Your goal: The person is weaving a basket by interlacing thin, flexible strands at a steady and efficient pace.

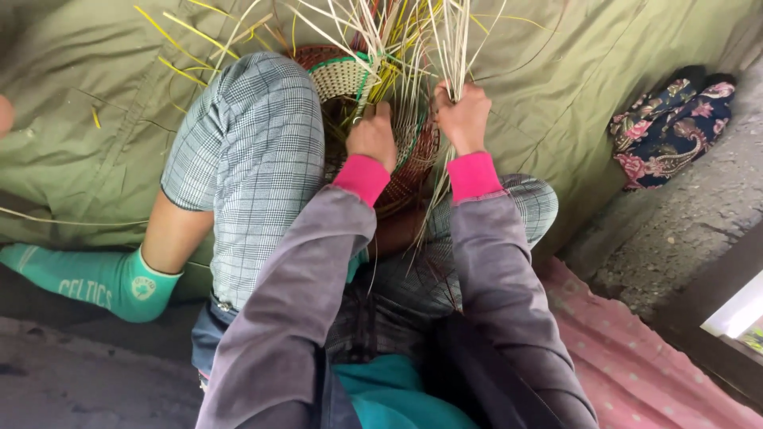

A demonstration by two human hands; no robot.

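Note:
A half-woven basket (342, 78) of cream, green and red-brown cane rests between my knees, its loose pale and yellow strands (413, 36) sticking up and outward. My left hand (372, 137) presses on the basket's rim with fingers curled around weaving strands. My right hand (462, 117) grips a bunch of pale upright strands beside the rim. Both wrists show pink cuffs under grey sleeves.
I sit on an olive-green cloth (87, 103) spread over the floor. My left leg in checked trousers (246, 159) and a teal sock (95, 278) stretches left. A dark flowered cloth (671, 127) lies at the right, a pink dotted fabric (636, 357) at the lower right.

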